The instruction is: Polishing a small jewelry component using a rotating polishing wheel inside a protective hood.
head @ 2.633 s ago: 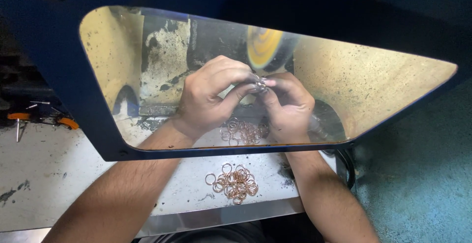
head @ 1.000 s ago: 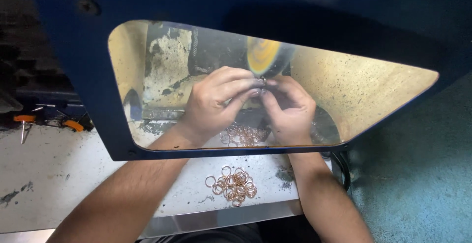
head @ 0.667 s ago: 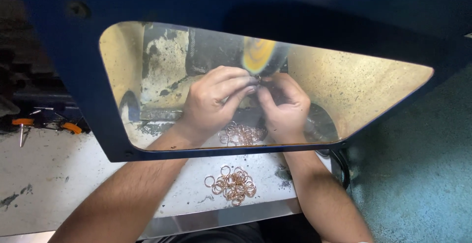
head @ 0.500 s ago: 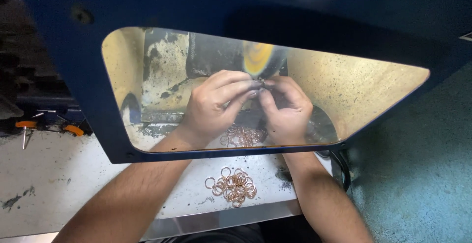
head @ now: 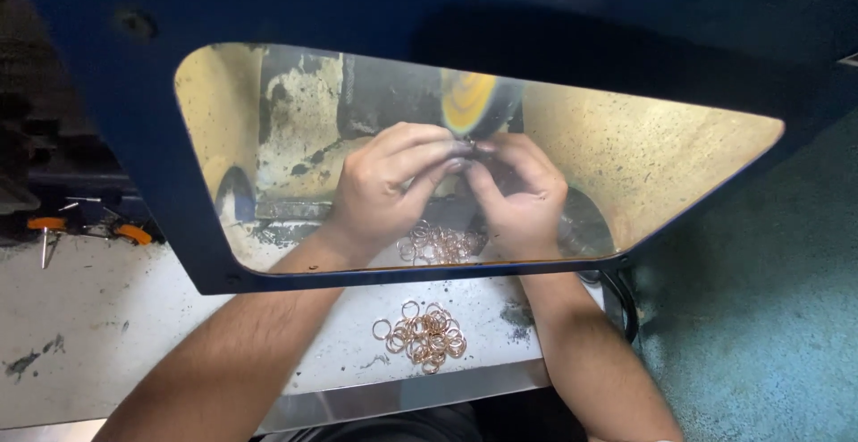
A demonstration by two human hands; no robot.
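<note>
**Head view: both hands pinch one small piece just below the yellow wheel**

Head camera looks down through a clear shield (head: 679,174) set in a dark blue guard (head: 161,183). Behind it the left hand (head: 384,187) and right hand (head: 518,196) meet fingertip to fingertip, both closed narrow on one tiny piece (head: 471,145), too small to make out, though it may be one of the copper-coloured rings. That piece sits at the far tips of both hands, directly below and just short of the yellow wheel (head: 469,102); whether it touches the wheel cannot be told. Wheel lies straight beyond the fingertips, on the far side, with neither hand clearly nearer: they approach it from left and right about equally. Its long axis cannot be judged.

Under the hands, inside the shield, lies a loose heap of rings (head: 442,244). A second pile of rings (head: 424,335) rests on the counter (head: 107,317) on the near side of the guard, between the two forearms and well apart from the fingers.

Counter is pale, scuffed and stained. At far left lie orange-handled tools (head: 49,226). To the right the floor (head: 769,317) is rough and teal. Room around the hands is tight, bounded by the guard's frame.
</note>
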